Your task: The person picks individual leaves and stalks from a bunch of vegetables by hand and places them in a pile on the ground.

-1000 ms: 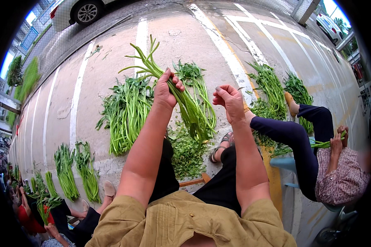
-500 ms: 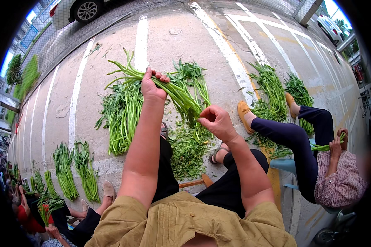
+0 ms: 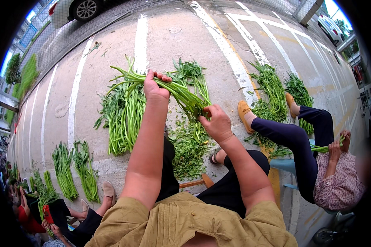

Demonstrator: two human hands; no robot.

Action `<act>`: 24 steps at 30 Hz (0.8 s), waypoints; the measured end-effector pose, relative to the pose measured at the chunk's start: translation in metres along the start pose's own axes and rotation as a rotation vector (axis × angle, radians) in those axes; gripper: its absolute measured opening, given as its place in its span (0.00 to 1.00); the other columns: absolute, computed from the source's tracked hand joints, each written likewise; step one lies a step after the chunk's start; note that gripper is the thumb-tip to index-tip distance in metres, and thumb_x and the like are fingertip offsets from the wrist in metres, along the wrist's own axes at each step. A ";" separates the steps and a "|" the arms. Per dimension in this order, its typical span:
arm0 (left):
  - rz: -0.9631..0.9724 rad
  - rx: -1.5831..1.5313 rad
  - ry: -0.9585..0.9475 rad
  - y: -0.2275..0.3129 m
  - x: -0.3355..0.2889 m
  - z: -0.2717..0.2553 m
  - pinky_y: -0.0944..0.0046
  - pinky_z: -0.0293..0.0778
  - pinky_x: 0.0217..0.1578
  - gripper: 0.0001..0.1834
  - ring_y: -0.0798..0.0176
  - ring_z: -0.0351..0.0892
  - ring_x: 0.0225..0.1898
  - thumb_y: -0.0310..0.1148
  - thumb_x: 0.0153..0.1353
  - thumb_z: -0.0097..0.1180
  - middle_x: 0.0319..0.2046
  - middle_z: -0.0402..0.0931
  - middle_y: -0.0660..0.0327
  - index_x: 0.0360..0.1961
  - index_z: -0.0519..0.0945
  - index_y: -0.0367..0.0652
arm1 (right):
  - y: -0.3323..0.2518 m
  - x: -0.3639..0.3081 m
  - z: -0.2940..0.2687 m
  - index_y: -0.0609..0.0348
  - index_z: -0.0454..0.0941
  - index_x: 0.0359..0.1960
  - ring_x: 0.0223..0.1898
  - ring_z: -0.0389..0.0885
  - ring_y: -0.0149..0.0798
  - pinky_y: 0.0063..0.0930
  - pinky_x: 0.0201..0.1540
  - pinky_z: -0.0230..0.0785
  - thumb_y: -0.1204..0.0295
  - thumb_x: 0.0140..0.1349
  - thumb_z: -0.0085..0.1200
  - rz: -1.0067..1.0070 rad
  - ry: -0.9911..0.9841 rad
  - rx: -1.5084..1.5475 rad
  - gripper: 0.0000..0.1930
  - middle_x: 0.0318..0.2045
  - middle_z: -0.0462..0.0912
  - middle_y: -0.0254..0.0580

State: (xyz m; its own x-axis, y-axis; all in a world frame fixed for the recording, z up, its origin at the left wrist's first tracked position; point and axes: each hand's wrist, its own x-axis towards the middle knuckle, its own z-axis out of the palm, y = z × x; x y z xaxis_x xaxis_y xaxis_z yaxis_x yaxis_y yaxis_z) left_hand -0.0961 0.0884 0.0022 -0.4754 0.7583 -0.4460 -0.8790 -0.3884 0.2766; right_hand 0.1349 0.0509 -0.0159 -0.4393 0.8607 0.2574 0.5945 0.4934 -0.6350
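My left hand (image 3: 156, 85) is closed around a bunch of long green leafy stems (image 3: 180, 94), held raised and slanting down to the right. At the bunch's lower right end, my right hand (image 3: 215, 121) has its thumb and fingers pinched against the stem tips; what exactly lies between them is too small to make out. Below the bunch, a heap of plucked leaves (image 3: 187, 158) covers the ground between my feet. A large pile of uncut stems (image 3: 125, 119) lies left of it. A smaller leafy bundle (image 3: 191, 76) rests just beyond the held bunch.
On the right a person (image 3: 338, 173) sits on a blue stool (image 3: 282, 165), stems in hand, near more greens (image 3: 272, 88). Two bundles (image 3: 64, 171) lie at left, beside other seated people (image 3: 55, 230). My wooden stool (image 3: 193, 182) shows between my legs. White lines cross the pavement.
The held bunch and my left hand have moved slightly down and right. My right hand has shifted a little right, its fingers still at the stem ends. At lower left, a person's bunch has moved.
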 end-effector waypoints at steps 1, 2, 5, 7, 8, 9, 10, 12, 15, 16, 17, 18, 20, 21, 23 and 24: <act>-0.002 -0.001 -0.001 0.000 0.000 0.000 0.64 0.61 0.19 0.14 0.65 0.57 0.16 0.40 0.64 0.43 0.15 0.60 0.63 0.24 0.62 0.45 | 0.001 0.001 0.000 0.60 0.75 0.31 0.27 0.76 0.37 0.28 0.30 0.69 0.68 0.47 0.60 0.047 -0.018 0.064 0.11 0.29 0.75 0.40; -0.006 -0.005 -0.002 0.001 0.000 -0.001 0.64 0.61 0.19 0.14 0.65 0.57 0.16 0.40 0.64 0.43 0.15 0.60 0.63 0.24 0.62 0.45 | 0.002 0.002 0.000 0.61 0.75 0.31 0.26 0.76 0.35 0.27 0.30 0.69 0.69 0.48 0.60 0.094 -0.036 0.128 0.11 0.28 0.75 0.39; -0.029 -0.016 -0.014 0.002 0.001 -0.002 0.64 0.62 0.19 0.14 0.64 0.57 0.16 0.40 0.64 0.43 0.15 0.60 0.63 0.24 0.63 0.45 | 0.005 0.005 0.000 0.62 0.75 0.32 0.26 0.74 0.31 0.23 0.30 0.68 0.72 0.48 0.58 0.189 -0.067 0.298 0.10 0.27 0.74 0.38; -0.059 -0.025 -0.034 0.004 0.002 -0.003 0.64 0.62 0.19 0.14 0.64 0.58 0.16 0.40 0.64 0.44 0.15 0.60 0.63 0.24 0.63 0.45 | 0.007 0.006 0.002 0.62 0.75 0.31 0.27 0.74 0.31 0.24 0.31 0.68 0.74 0.47 0.57 0.195 -0.060 0.378 0.09 0.26 0.74 0.38; -0.070 -0.029 -0.046 0.004 0.002 -0.003 0.64 0.62 0.19 0.14 0.64 0.58 0.17 0.40 0.64 0.44 0.15 0.60 0.63 0.24 0.63 0.45 | 0.008 0.006 0.004 0.62 0.75 0.29 0.28 0.75 0.33 0.25 0.31 0.69 0.75 0.47 0.56 0.177 -0.047 0.406 0.08 0.27 0.74 0.40; -0.080 -0.033 -0.058 0.004 0.002 -0.003 0.64 0.62 0.20 0.14 0.64 0.58 0.17 0.40 0.63 0.44 0.15 0.60 0.62 0.24 0.63 0.45 | 0.009 0.006 0.004 0.62 0.74 0.28 0.28 0.75 0.35 0.26 0.31 0.69 0.75 0.46 0.55 0.158 -0.034 0.433 0.07 0.27 0.74 0.41; -0.090 -0.037 -0.069 0.004 0.001 -0.003 0.64 0.62 0.20 0.14 0.64 0.58 0.17 0.40 0.63 0.44 0.15 0.60 0.62 0.24 0.63 0.45 | 0.009 0.006 0.004 0.62 0.74 0.28 0.28 0.75 0.35 0.26 0.31 0.69 0.76 0.46 0.55 0.145 -0.044 0.430 0.06 0.27 0.74 0.41; -0.112 -0.050 -0.087 0.006 0.000 -0.004 0.63 0.62 0.20 0.14 0.64 0.58 0.17 0.40 0.63 0.44 0.15 0.60 0.62 0.24 0.63 0.45 | 0.007 0.006 0.003 0.62 0.75 0.27 0.28 0.75 0.36 0.26 0.32 0.69 0.77 0.45 0.54 0.118 -0.063 0.425 0.06 0.26 0.74 0.41; -0.130 -0.062 -0.114 0.007 0.000 -0.003 0.63 0.61 0.21 0.14 0.64 0.58 0.17 0.40 0.63 0.44 0.15 0.61 0.63 0.23 0.64 0.45 | 0.004 0.006 0.000 0.63 0.74 0.27 0.29 0.75 0.35 0.25 0.31 0.69 0.77 0.45 0.55 0.103 -0.097 0.404 0.06 0.26 0.73 0.40; -0.137 -0.065 -0.122 0.007 -0.001 -0.001 0.63 0.61 0.21 0.14 0.64 0.57 0.17 0.40 0.63 0.44 0.15 0.61 0.63 0.23 0.64 0.45 | 0.006 0.006 0.000 0.62 0.74 0.27 0.28 0.73 0.31 0.22 0.31 0.68 0.77 0.46 0.55 0.103 -0.120 0.445 0.06 0.27 0.73 0.38; -0.143 -0.069 -0.140 0.006 -0.001 0.000 0.63 0.61 0.21 0.14 0.64 0.58 0.17 0.40 0.63 0.44 0.15 0.61 0.63 0.23 0.65 0.45 | 0.010 0.006 0.000 0.62 0.74 0.28 0.27 0.72 0.27 0.20 0.31 0.67 0.77 0.47 0.56 0.104 -0.142 0.486 0.06 0.27 0.73 0.35; -0.151 -0.072 -0.158 0.005 -0.002 0.001 0.63 0.61 0.21 0.14 0.64 0.58 0.17 0.41 0.63 0.44 0.15 0.61 0.63 0.23 0.65 0.45 | 0.014 0.005 -0.001 0.61 0.74 0.29 0.26 0.71 0.23 0.17 0.30 0.66 0.77 0.48 0.56 0.104 -0.163 0.526 0.06 0.27 0.73 0.32; -0.138 -0.061 -0.204 0.010 -0.002 0.000 0.63 0.61 0.22 0.15 0.64 0.58 0.17 0.41 0.63 0.45 0.15 0.61 0.63 0.23 0.66 0.45 | 0.009 0.009 -0.014 0.60 0.74 0.28 0.28 0.71 0.22 0.17 0.31 0.66 0.76 0.49 0.57 0.201 -0.324 0.606 0.05 0.28 0.74 0.31; -0.125 -0.045 -0.234 0.012 -0.002 0.001 0.63 0.61 0.22 0.15 0.64 0.58 0.17 0.42 0.63 0.45 0.15 0.61 0.63 0.23 0.67 0.46 | 0.005 0.010 -0.022 0.59 0.75 0.28 0.28 0.71 0.21 0.16 0.31 0.66 0.76 0.49 0.57 0.251 -0.405 0.643 0.05 0.28 0.75 0.30; -0.106 -0.004 -0.301 0.015 -0.002 0.001 0.63 0.61 0.22 0.15 0.64 0.59 0.18 0.42 0.63 0.45 0.15 0.62 0.63 0.23 0.68 0.46 | 0.001 0.012 -0.036 0.59 0.74 0.28 0.29 0.72 0.21 0.16 0.31 0.67 0.76 0.50 0.57 0.283 -0.492 0.683 0.05 0.28 0.76 0.31; -0.096 0.021 -0.338 0.017 -0.002 0.001 0.63 0.62 0.22 0.15 0.64 0.60 0.18 0.43 0.63 0.46 0.16 0.62 0.63 0.24 0.68 0.47 | 0.002 0.012 -0.039 0.59 0.74 0.28 0.29 0.73 0.21 0.16 0.32 0.67 0.76 0.50 0.56 0.298 -0.536 0.703 0.05 0.28 0.77 0.31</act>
State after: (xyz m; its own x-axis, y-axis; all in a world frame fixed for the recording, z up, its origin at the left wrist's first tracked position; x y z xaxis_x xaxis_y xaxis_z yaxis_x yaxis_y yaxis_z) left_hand -0.1101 0.0806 0.0090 -0.3489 0.9226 -0.1645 -0.9163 -0.2991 0.2662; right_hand 0.1573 0.0673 0.0145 -0.6904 0.6801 -0.2466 0.2653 -0.0791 -0.9609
